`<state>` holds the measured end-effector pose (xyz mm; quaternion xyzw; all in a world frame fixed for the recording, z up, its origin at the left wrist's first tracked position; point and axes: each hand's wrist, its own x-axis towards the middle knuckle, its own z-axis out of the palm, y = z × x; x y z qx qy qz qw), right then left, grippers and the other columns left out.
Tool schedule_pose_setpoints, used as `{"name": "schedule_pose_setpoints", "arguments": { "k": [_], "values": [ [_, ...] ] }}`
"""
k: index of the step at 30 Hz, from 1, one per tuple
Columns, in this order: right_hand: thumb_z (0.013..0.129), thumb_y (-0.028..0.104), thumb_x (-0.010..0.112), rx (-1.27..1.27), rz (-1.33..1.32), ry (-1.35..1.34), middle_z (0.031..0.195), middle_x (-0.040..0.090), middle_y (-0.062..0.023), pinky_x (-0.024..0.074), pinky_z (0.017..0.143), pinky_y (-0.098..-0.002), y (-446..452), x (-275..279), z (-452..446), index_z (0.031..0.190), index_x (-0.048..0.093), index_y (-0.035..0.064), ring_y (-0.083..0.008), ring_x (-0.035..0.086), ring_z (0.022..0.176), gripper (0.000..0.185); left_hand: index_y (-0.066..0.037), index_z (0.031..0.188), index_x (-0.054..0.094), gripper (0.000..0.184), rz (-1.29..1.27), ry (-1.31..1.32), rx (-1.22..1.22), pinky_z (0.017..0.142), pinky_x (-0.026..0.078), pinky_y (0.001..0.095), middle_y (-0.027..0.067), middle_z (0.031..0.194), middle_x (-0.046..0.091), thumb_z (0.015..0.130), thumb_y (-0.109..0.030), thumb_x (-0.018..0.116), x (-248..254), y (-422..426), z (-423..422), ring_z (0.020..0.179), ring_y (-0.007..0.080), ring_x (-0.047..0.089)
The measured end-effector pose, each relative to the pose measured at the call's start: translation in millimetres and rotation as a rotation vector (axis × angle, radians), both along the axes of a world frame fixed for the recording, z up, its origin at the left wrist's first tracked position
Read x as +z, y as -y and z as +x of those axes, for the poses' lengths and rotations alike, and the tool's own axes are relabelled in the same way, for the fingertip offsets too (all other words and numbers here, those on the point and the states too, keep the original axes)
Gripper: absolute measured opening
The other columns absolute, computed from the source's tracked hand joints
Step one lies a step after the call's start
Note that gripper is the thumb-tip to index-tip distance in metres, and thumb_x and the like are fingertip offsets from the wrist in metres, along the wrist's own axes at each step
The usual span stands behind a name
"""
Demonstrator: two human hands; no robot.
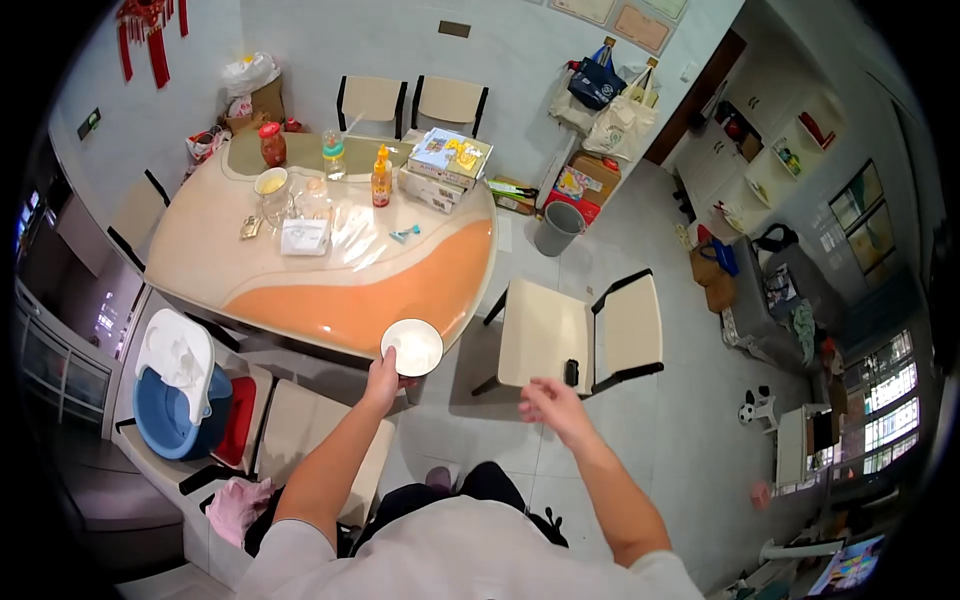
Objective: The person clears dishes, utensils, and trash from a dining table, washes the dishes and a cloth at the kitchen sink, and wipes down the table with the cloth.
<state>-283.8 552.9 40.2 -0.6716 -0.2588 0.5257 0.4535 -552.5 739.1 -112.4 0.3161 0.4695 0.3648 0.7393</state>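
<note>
Bowl (412, 347) in left hand (388, 378), chair (545, 325) beside

From my feed, the glossy table (360, 295) anchors the room: pale walls (300, 40) behind it, two cream chairs (412, 103) along its far side, grey tiled floor (600, 440) and bright windows (892, 405) well to its right.

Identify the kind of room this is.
Likely a home dining area: a curved table holding jars and bottles, cream chairs around it, and a white bowl in the person's left hand.
</note>
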Motion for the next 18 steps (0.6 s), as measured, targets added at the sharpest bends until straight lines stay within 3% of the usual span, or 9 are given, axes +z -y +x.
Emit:
{"name": "schedule_pose_setpoints", "arguments": {
  "k": [2,6,9,11,13,16,18],
  "values": [
    [0.096,0.028,0.067,0.081,-0.009,0.047,0.109,0.063,-0.0126,0.0575,0.072,-0.0328,-68.6,1.3,27.4,0.134,0.047,-0.0074,-0.0195,0.066,0.090,0.056,0.002,0.130,0.048,0.048,0.041,-0.046,0.029,0.061,0.060,0.0335,0.0147,0.099,0.067,0.108,-0.038,0.032,-11.3,-32.3,9.2,0.072,0.0212,0.069],
    [0.090,0.036,0.073,0.203,0.005,0.204,0.113,0.063,-0.0129,0.0559,0.068,-0.0294,-226.5,-30.3,88.6,0.139,0.044,-0.0072,-0.0163,0.064,0.090,0.071,0.001,0.125,0.050,0.044,0.057,-0.213,0.126,0.050,0.055,0.0296,0.0147,0.091,0.067,0.108,-0.035,0.031,-9.6,-88.2,31.1,0.059,0.0188,0.065],
    [0.086,0.044,0.074,0.273,0.018,0.368,0.122,0.062,-0.0179,0.0560,0.079,-0.0337,-358.5,-43.7,128.0,0.140,0.044,-0.0082,-0.0226,0.065,0.104,0.080,0.001,0.123,0.051,0.042,0.059,-0.263,0.142,0.049,0.053,0.0291,0.0141,0.088,0.068,0.108,-0.034,0.032,-35.1,-128.7,34.5,0.057,0.0188,0.064],
    [0.082,0.051,0.075,0.233,0.114,0.630,0.132,0.059,-0.0235,0.0507,0.095,-0.0379,-447.2,-48.4,152.3,0.137,0.047,-0.0097,-0.0312,0.061,0.118,0.087,0.002,0.125,0.051,0.044,0.044,-0.248,0.271,0.047,0.052,0.0290,0.0134,0.088,0.068,0.108,-0.034,0.033,-35.2,-146.0,49.2,0.061,0.0192,0.065],
    [0.080,0.055,0.074,0.207,0.194,0.733,0.131,0.058,-0.0271,0.0487,0.098,-0.0403,-537.6,-68.6,180.2,0.135,0.050,-0.0092,-0.0349,0.059,0.119,0.088,0.002,0.126,0.052,0.045,0.012,-0.249,0.386,0.046,0.051,0.0290,0.0132,0.089,0.068,0.108,-0.035,0.033,-19.5,-158.9,59.3,0.064,0.0195,0.066],
    [0.077,0.060,0.074,0.166,0.296,0.931,0.142,0.046,-0.0333,0.0418,0.108,-0.0430,-638.2,-84.5,210.6,0.135,0.051,-0.0092,-0.0415,0.049,0.131,0.093,0.002,0.130,0.052,0.044,-0.190,-0.423,0.356,0.055,0.053,0.0287,0.0120,0.094,0.068,0.108,-0.033,0.039,-7.0,-158.9,56.7,0.070,0.0192,0.066],
    [0.078,0.061,0.072,0.169,0.346,1.000,0.146,0.042,-0.0329,0.0412,0.109,-0.0415,-704.5,-107.5,236.9,0.135,0.049,-0.0112,-0.0403,0.046,0.134,0.095,0.002,0.131,0.052,0.043,0.127,-0.960,0.571,0.073,0.054,0.0295,0.0117,0.105,0.066,0.106,-0.032,0.046,-6.3,-163.2,50.5,0.083,0.0179,0.065]
  ]
}}
